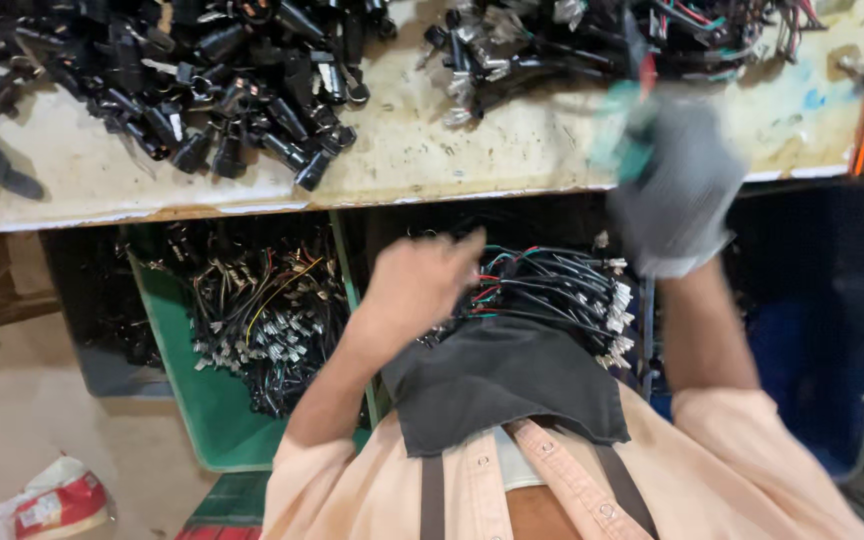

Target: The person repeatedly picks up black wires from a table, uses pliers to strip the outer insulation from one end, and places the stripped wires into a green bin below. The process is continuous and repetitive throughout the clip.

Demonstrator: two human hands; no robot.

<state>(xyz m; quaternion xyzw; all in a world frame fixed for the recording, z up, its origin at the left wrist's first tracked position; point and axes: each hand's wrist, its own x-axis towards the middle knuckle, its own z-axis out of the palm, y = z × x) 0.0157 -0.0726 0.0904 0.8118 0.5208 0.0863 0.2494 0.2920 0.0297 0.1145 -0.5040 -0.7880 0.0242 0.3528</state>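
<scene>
Dark cloth under wire bundle, left hand

- Location type: small assembly workshop for electrical wiring.
- Worn, stained workbench carries a heap of black connector housings.
- Green bin below holds wire harnesses with metal terminals.
- Bare concrete floor.

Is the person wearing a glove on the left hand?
No, the left hand is bare above the wire bundle; only the right hand wears a grey glove.
</scene>
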